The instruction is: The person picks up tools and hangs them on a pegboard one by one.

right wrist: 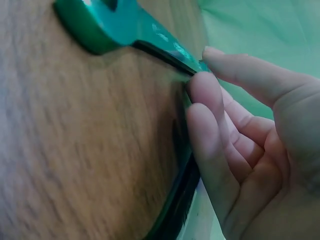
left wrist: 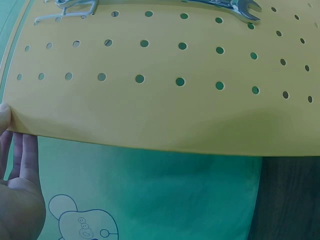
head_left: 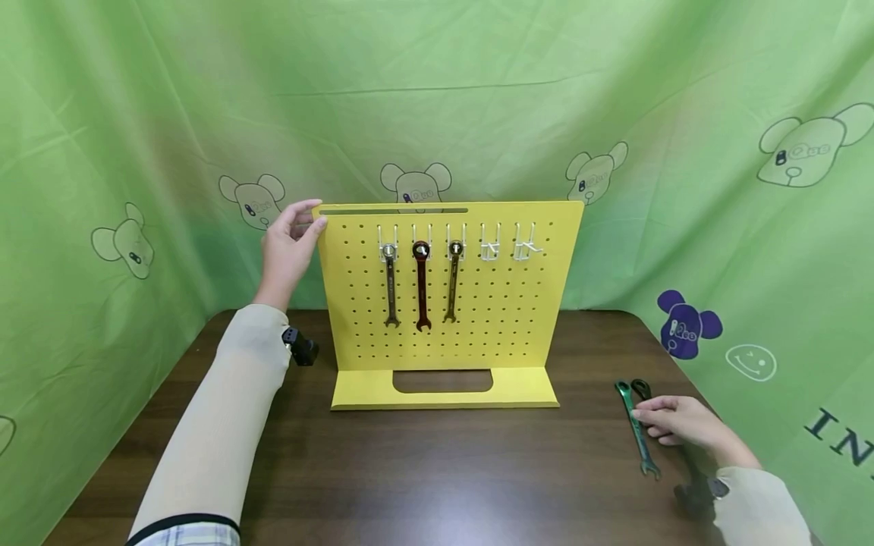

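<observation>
My left hand (head_left: 290, 246) grips the top left corner of a yellow pegboard (head_left: 437, 341), thumb in front and fingers behind. A silver combination wrench (head_left: 391, 292), a dark red one (head_left: 422, 296) and a bronze-toned one (head_left: 453, 292) hang on its white hooks. At the table's right side my right hand (head_left: 683, 421) pinches the shank of a green combination wrench (head_left: 635, 425) between thumb and fingertips. A black wrench (head_left: 640, 387) lies beside it, partly hidden by the hand. In the right wrist view the green wrench's open end (right wrist: 105, 30) shows close up.
Two white hooks (head_left: 490, 246) at the board's right hold no wrench. The board stands on a yellow base (head_left: 362, 390) upon the brown table (head_left: 437, 470). Green printed cloth (head_left: 437, 91) hangs behind and at both sides.
</observation>
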The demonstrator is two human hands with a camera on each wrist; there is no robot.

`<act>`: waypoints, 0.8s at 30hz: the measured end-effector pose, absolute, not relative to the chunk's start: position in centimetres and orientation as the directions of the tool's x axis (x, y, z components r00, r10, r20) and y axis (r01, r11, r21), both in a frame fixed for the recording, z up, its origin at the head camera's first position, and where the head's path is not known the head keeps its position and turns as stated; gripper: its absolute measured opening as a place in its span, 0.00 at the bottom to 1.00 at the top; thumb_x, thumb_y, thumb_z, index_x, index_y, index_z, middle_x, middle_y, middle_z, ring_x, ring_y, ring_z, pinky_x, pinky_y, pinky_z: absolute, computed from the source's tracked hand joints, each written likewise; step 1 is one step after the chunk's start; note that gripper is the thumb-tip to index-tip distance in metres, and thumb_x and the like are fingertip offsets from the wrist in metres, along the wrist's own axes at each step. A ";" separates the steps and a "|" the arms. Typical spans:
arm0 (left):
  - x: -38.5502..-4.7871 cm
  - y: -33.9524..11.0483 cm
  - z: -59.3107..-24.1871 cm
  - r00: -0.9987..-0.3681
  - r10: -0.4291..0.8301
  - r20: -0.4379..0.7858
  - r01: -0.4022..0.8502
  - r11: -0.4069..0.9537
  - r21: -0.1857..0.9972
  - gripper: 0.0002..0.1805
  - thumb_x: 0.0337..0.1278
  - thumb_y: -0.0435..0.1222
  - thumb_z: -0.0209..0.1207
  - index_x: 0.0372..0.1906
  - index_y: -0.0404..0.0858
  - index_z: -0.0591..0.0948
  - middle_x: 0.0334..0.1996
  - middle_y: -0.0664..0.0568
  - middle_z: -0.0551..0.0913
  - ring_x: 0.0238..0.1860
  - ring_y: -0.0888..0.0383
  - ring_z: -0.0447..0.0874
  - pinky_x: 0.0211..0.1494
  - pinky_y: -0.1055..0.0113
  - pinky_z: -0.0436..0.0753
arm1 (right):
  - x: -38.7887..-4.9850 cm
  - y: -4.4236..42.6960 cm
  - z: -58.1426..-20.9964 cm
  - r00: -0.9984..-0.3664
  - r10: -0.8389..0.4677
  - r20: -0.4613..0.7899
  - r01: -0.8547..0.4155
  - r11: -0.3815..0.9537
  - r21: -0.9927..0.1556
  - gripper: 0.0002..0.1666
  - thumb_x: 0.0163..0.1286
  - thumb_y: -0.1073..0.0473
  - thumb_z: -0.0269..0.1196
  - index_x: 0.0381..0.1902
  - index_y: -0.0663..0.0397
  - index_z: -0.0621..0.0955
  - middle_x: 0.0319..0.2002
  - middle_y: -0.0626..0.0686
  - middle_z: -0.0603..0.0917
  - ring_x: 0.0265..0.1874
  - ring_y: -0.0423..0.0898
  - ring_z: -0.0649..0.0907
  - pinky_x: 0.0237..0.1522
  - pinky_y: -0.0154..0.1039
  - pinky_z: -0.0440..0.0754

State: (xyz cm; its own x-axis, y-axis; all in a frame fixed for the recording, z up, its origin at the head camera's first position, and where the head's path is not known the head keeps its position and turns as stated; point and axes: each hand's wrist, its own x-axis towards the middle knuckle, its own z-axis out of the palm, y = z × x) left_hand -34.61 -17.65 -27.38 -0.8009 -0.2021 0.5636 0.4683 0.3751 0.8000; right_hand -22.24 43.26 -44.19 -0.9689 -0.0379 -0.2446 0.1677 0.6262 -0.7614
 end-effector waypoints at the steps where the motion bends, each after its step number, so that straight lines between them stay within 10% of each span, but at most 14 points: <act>1: -34.6 -17.7 -27.4 -0.801 -0.202 0.564 0.469 0.376 0.799 0.19 0.68 0.43 0.63 0.60 0.45 0.81 0.49 0.47 0.84 0.42 0.58 0.81 0.45 0.69 0.80 | -22.4 43.2 -44.3 -0.970 -0.025 -0.243 0.171 0.639 -0.750 0.26 0.72 0.55 0.64 0.52 0.78 0.77 0.35 0.51 0.86 0.32 0.42 0.84 0.34 0.38 0.86; 24: -34.5 -17.6 -27.3 -0.807 -0.205 0.554 0.456 0.382 0.804 0.19 0.67 0.43 0.63 0.60 0.46 0.81 0.50 0.47 0.83 0.44 0.57 0.81 0.45 0.68 0.81 | -22.8 42.4 -44.5 -0.966 0.104 -0.235 0.237 0.714 -0.659 0.19 0.64 0.48 0.71 0.25 0.59 0.84 0.19 0.47 0.81 0.23 0.41 0.81 0.26 0.35 0.85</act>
State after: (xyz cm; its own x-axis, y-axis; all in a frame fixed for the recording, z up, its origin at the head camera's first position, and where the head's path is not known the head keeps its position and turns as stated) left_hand -34.47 -17.57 -27.27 -0.8069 -0.2046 0.5542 0.4556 0.3816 0.8043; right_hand -22.82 42.36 -44.48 -0.9664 0.1045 -0.2349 0.2373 0.7138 -0.6590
